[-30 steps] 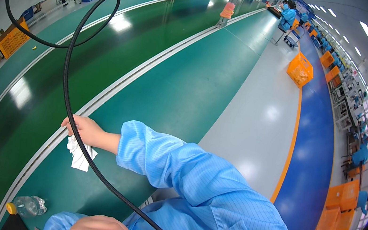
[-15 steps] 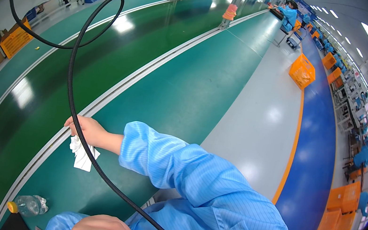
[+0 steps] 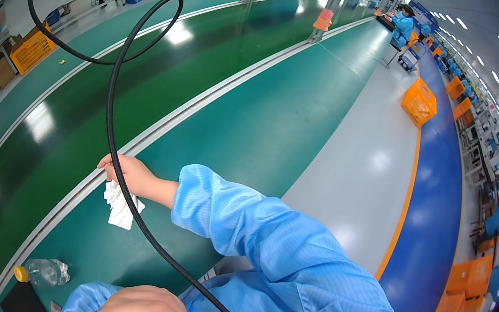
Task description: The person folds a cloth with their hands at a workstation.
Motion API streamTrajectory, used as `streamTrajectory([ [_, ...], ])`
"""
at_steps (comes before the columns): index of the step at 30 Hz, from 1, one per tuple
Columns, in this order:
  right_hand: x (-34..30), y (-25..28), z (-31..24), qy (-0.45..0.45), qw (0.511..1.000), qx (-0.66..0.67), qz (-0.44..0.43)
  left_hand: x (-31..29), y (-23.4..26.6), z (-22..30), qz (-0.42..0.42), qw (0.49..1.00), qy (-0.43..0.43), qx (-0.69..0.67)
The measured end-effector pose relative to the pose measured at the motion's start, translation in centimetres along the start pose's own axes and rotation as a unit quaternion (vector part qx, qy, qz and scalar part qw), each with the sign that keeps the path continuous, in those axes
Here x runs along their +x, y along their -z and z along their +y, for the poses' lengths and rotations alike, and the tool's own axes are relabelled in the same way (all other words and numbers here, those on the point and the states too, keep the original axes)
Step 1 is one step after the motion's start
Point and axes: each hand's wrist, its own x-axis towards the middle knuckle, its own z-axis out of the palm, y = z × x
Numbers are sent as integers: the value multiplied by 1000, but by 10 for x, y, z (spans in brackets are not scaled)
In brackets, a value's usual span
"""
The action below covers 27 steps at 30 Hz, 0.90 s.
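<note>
My right hand [image 3: 133, 175], its arm crossing from the right, is closed on a crumpled white paper tissue [image 3: 122, 207]. Its fingers rest at the metal rail [image 3: 158, 132] edging the green belt, and the tissue hangs over the green tabletop [image 3: 227, 133]. A thick black cable [image 3: 113, 126] passes in front of this hand. Close to the camera at the bottom edge is my left hand [image 3: 145, 311], fingers bent and pressed together; the frame cuts off their tips and anything inside them. Left of it lies a clear plastic bottle [image 3: 45, 273] with a yellow cap.
The dark green belt [image 3: 94, 113] runs along the rail's left. Beside the bottle is a dark flat object [image 3: 25, 300]. An orange crate [image 3: 420, 103] stands on the grey floor at the right. Far off, a person in blue [image 3: 403, 27] sits at the line.
The whole view has shifted slightly, so the scene sits a little further right. My right hand stays at the rail with the tissue. Slightly more of my left hand shows.
</note>
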Motion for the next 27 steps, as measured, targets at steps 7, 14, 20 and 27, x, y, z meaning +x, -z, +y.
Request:
streamTrajectory([
  [7, 0, 0, 0, 4, 1000, 3, -3, 2, 2, -1, -25, 999, -5, 19],
  [14, 0, 1, 0, 1, 1000, -1, -2, 3, 0, -3, -56, 997, -16, 41],
  [20, 0, 0, 1, 5, 1000, -1, -3, 1, 1, -3, -40, 999, -15, 27],
  [27, 0, -1, 0, 11, 1000, -13, 4, -1, 2, -4, -43, 999, -18, -13],
])
